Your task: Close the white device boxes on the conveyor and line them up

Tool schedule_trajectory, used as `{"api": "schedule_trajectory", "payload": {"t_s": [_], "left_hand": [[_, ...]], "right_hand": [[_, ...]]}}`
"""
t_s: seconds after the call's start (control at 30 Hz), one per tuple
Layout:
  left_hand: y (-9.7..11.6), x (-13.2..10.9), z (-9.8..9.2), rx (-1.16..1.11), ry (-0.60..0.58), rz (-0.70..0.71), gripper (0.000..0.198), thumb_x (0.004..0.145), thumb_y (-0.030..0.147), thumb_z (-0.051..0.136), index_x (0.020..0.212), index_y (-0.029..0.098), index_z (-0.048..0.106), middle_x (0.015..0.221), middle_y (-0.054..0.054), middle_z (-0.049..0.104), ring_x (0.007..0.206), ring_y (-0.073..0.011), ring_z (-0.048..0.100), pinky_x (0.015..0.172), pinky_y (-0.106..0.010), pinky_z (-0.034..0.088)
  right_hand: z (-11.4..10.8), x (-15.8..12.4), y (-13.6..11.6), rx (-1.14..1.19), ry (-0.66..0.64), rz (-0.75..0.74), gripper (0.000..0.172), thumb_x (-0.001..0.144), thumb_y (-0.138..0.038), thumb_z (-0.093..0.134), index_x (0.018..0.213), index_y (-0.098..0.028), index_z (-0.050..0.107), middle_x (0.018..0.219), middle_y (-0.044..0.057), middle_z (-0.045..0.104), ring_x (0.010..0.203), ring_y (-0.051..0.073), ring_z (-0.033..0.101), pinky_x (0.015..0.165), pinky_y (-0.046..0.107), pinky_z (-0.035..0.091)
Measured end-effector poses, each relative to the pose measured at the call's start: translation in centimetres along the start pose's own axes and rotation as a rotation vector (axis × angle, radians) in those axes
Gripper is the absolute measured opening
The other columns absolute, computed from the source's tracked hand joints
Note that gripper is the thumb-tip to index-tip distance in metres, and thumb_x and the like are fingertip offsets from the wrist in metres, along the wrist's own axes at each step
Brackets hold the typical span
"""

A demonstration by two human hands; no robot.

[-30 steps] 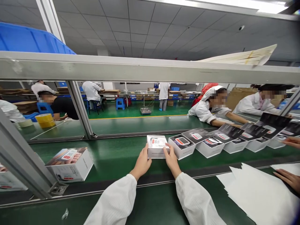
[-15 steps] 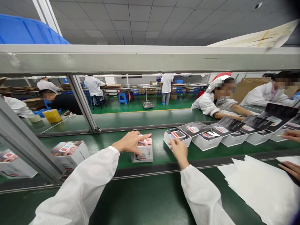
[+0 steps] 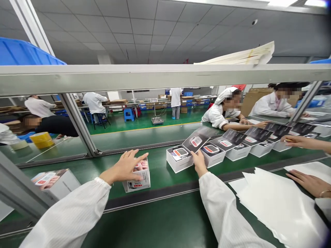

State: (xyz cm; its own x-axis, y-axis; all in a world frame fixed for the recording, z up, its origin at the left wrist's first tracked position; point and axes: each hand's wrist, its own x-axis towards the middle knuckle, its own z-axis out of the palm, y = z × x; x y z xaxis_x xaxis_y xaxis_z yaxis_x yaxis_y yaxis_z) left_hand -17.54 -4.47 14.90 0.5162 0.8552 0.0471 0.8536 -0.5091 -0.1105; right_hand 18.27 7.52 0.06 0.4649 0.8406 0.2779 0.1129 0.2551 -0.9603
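Note:
My left hand [image 3: 126,167] is spread, fingers apart, over a closed white box [image 3: 138,179] with a printed top on the green belt. My right hand [image 3: 199,163] has its fingers and thumb together at the lower edge of a raised dark lid [image 3: 196,140]. That lid belongs to the nearest open white box [image 3: 178,163], which shows a device with an orange-and-white face. More open boxes [image 3: 213,158] stand in a row to the right, their lids folded back.
White sheets [image 3: 279,203] lie at the lower right under another person's hand [image 3: 307,181]. A metal post [image 3: 79,125] and a rail [image 3: 155,77] frame the belt. Another closed box [image 3: 58,184] stands left. People sit across the belt.
The view has turned right and up. My right hand has gone from the front of the nearest open box to its lid, which now stands raised. My left hand has lifted slightly off the closed box.

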Motion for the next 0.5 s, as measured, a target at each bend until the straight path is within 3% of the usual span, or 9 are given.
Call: {"api": "schedule_trajectory", "payload": {"t_s": [0.17,0.23,0.3,0.37,0.5], "left_hand": [[5.4,2.4,0.3,-0.045,0.426,-0.013,0.07,0.093,0.037,0.058,0.153,0.026,0.025,0.16,-0.015,0.01,0.146,-0.0361,0.014,0.115,-0.052,0.023],[7.8,4.1,1.2,-0.06,0.537,-0.014,0.067,0.092,0.028,0.055,0.152,0.022,0.027,0.162,-0.014,0.003,0.148,-0.0352,0.007,0.117,-0.051,0.019],[9.5,6.0,2.9,-0.127,0.547,-0.021,0.067,0.09,0.019,0.053,0.152,0.021,0.027,0.162,-0.011,0.003,0.148,-0.0344,0.003,0.119,-0.053,0.011],[10.7,7.8,5.4,-0.3,0.46,-0.085,0.072,0.085,0.012,0.053,0.152,0.017,0.026,0.161,-0.013,0.014,0.148,-0.0339,0.006,0.119,-0.054,0.006],[11.6,9.6,10.8,-0.562,0.335,-0.268,0.087,0.075,0.004,0.053,0.153,0.005,0.015,0.154,-0.025,0.028,0.142,-0.0354,0.03,0.114,-0.046,0.029]], "right_hand": [[-0.5,-2.7,-1.3,-0.088,-0.237,-0.033,0.05,0.086,-0.045,0.048,0.13,-0.025,0.061,0.132,0.005,0.062,0.123,0.028,0.054,0.107,0.043,0.037],[-0.8,-3.4,-1.7,-0.164,-0.332,-0.094,0.05,0.087,-0.046,0.049,0.132,-0.028,0.06,0.138,0.004,0.057,0.131,0.027,0.047,0.112,0.044,0.031],[-1.0,-3.9,-1.9,-0.255,-0.403,-0.136,0.05,0.086,-0.048,0.052,0.131,-0.03,0.061,0.142,0.005,0.053,0.135,0.028,0.043,0.113,0.046,0.028],[-0.9,-4.2,-1.9,-0.303,-0.454,-0.135,0.05,0.084,-0.051,0.055,0.129,-0.03,0.063,0.144,0.006,0.051,0.137,0.029,0.04,0.113,0.049,0.028],[0.0,-5.0,-1.5,-0.176,-0.565,-0.053,0.053,0.087,-0.056,0.052,0.132,-0.031,0.059,0.142,0.003,0.053,0.133,0.026,0.045,0.114,0.044,0.03]]}}
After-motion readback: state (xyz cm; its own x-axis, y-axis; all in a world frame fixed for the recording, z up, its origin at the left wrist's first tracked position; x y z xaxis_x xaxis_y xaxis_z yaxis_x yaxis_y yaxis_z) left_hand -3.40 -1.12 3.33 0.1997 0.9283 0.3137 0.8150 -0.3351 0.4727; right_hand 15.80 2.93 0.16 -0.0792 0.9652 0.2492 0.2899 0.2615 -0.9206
